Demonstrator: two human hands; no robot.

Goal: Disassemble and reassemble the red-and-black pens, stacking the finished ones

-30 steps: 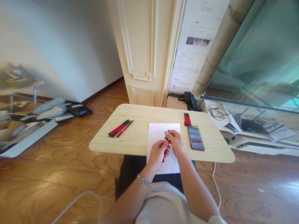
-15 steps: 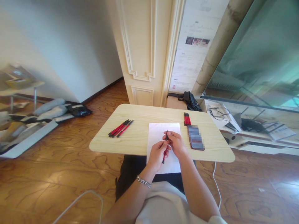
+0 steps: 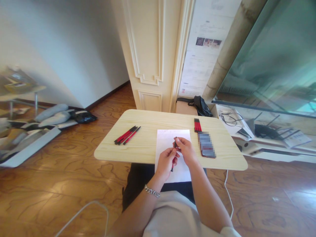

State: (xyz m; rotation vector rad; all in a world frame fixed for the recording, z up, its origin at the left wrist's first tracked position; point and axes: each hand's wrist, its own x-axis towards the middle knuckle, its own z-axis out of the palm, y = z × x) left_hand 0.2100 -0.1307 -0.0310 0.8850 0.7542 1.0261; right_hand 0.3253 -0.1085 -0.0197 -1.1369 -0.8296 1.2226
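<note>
Over a white sheet of paper (image 3: 164, 140), both my hands are closed on one red and black pen (image 3: 172, 168). The fingers of my left hand (image 3: 168, 158) wrap around its red body, whose black end pokes out below them. My right hand (image 3: 185, 148) pinches the black upper part, and fingers cover the middle of the pen. Several red pens with black ends (image 3: 127, 135) lie in a loose bundle to the left. Further right, several more red pens (image 3: 197, 125) lie side by side above a phone (image 3: 207, 145) with a blurred screen.
The pale wooden table (image 3: 145, 120) has rounded corners, and the paper overhangs its near edge. A black bag (image 3: 202, 106) rests behind it. To the right stands a low white cabinet (image 3: 271, 154) below a large screen (image 3: 276, 65). A white cable (image 3: 228, 191) hangs at the right.
Both hands stay on the pen over the paper, with only a slight shift of the fingers. The pens on the table and the phone have not moved.
</note>
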